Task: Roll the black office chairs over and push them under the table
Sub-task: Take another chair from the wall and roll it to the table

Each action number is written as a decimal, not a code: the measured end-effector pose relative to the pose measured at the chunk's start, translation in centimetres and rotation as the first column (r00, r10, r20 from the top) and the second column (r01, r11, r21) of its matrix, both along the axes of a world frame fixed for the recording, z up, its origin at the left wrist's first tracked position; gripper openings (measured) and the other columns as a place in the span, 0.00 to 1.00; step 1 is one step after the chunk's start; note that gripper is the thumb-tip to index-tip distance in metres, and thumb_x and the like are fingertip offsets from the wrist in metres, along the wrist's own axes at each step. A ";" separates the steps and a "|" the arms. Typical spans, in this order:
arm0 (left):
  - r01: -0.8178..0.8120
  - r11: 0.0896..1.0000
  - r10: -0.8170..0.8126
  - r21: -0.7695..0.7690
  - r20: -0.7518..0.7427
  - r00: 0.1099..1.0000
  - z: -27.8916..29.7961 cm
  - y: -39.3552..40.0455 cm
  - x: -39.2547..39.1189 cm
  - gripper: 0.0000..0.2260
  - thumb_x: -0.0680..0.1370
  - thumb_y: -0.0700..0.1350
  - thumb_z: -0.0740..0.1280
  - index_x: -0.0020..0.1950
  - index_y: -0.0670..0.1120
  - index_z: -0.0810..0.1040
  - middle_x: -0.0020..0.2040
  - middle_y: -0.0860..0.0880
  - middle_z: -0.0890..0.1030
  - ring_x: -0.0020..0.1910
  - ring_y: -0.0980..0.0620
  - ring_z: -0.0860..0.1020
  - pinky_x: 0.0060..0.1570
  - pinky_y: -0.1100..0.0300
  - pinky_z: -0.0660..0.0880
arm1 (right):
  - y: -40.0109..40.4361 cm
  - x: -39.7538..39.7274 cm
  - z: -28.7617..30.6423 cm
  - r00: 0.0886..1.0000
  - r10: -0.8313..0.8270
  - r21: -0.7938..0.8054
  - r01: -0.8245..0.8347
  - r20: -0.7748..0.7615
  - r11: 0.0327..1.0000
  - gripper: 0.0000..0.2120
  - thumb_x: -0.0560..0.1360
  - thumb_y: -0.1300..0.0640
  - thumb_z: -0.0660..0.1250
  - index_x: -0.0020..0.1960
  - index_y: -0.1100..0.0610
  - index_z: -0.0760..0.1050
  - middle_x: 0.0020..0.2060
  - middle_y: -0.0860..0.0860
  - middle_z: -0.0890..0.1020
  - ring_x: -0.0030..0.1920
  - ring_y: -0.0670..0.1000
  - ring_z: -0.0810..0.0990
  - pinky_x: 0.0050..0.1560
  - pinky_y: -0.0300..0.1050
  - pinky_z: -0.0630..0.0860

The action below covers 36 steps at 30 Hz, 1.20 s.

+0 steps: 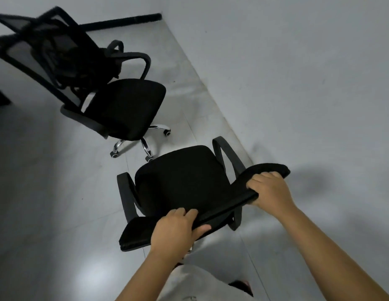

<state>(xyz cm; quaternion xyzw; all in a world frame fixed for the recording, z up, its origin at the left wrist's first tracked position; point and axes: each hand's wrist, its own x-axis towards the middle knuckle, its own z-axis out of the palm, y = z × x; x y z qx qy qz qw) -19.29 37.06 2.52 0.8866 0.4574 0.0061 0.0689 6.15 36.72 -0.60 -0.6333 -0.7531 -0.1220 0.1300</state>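
Observation:
A black office chair point(180, 179) stands right in front of me, seat facing away, its two armrests at either side. My left hand point(176, 230) grips the top edge of its backrest near the left end. My right hand point(268, 190) grips the same edge near the right end. A second black office chair point(126, 105) with a mesh back and chrome wheeled base stands farther off at upper left, its seat turned toward the first chair. A table is not clearly visible; a dark block point(0, 96) sits at the left edge.
A pale wall point(297, 72) runs along the right side, close to the near chair's right armrest. Grey tiled floor point(47, 181) spreads to the left. A black skirting strip point(124, 21) lines the far wall.

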 end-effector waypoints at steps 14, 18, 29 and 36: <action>-0.346 0.893 0.303 0.288 0.184 0.935 -1.7 0.6 7.7 0.34 0.79 0.62 0.41 0.31 0.49 0.80 0.23 0.55 0.74 0.21 0.56 0.73 0.20 0.69 0.68 | 8.5 7.5 -0.5 0.899 0.429 0.261 -0.396 -0.082 0.880 0.31 0.75 0.36 0.51 0.24 0.56 0.68 0.21 0.49 0.69 0.23 0.50 0.68 0.31 0.40 0.56; -0.413 0.856 0.361 0.311 0.212 0.908 -2.4 0.7 10.1 0.31 0.78 0.61 0.45 0.32 0.49 0.80 0.24 0.54 0.73 0.21 0.55 0.72 0.20 0.68 0.69 | 11.3 9.5 -0.9 0.841 0.539 0.231 -0.515 -0.052 0.826 0.30 0.75 0.36 0.51 0.25 0.56 0.69 0.21 0.49 0.70 0.23 0.50 0.69 0.32 0.39 0.57; -0.656 0.706 0.622 0.268 0.208 0.755 -2.3 1.5 17.8 0.32 0.78 0.63 0.42 0.32 0.51 0.79 0.24 0.56 0.73 0.22 0.57 0.72 0.21 0.68 0.67 | 19.5 12.7 -0.8 0.635 0.773 0.220 -0.752 -0.015 0.621 0.33 0.76 0.36 0.49 0.25 0.58 0.72 0.22 0.51 0.71 0.22 0.51 0.69 0.31 0.40 0.57; -0.853 0.487 0.837 0.188 0.180 0.517 -2.1 3.2 22.3 0.23 0.69 0.64 0.54 0.34 0.51 0.82 0.24 0.57 0.77 0.22 0.59 0.74 0.23 0.70 0.69 | 26.3 11.4 -0.8 0.375 0.927 0.206 -0.905 -0.034 0.373 0.32 0.77 0.37 0.50 0.26 0.58 0.73 0.22 0.50 0.72 0.22 0.51 0.69 0.32 0.40 0.55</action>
